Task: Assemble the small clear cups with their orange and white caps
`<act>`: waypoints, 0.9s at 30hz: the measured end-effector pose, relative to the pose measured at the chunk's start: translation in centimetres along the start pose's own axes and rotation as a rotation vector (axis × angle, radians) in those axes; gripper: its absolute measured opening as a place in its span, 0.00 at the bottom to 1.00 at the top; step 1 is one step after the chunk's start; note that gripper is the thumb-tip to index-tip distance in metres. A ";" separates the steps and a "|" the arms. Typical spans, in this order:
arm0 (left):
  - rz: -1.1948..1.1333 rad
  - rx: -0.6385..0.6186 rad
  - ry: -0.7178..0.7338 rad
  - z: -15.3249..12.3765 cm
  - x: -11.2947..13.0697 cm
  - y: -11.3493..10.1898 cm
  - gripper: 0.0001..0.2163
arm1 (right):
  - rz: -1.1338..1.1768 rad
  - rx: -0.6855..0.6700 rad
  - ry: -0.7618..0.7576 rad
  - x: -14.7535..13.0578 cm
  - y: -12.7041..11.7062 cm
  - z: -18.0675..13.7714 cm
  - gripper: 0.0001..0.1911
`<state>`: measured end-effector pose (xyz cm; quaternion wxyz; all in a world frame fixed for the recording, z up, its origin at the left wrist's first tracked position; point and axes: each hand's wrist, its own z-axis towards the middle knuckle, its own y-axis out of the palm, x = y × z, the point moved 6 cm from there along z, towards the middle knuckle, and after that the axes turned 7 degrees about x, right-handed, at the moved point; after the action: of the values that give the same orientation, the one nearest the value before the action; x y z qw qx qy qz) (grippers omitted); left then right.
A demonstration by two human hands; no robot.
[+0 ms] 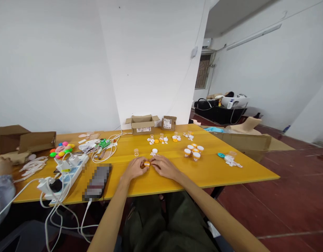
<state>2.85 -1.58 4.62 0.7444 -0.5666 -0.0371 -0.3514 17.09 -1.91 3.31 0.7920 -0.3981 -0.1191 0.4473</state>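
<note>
My left hand [136, 168] is closed around a small round orange lid [145, 164] with white parts inside it, just above the near part of the table. My right hand [164, 168] is beside it, fingers bent together and their tips close to the lid's right edge. Whatever those fingertips pinch is too small to make out. Beyond my hands stands a clear plastic cup [136, 152]. To its right lies a white disc [154, 151] with small white pieces [152, 154] around it.
Several lidded cups [195, 156] cluster to the right, with loose parts [231, 161] farther right and along the back. Two cardboard boxes [143, 125] stand behind. A phone [98, 182], power strip [69, 178] and cables occupy the left. Another person's sleeve [3, 192] shows at far left.
</note>
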 end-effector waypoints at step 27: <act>-0.055 -0.015 -0.007 0.2 -0.6 0.4 0.08 | 0.116 -0.342 0.222 1.7 1.5 5.1 0.07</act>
<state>2.69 -1.04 4.11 0.7300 -0.5722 -0.0529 -0.3700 14.37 2.54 5.24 0.6941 -0.5795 -0.0823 0.4190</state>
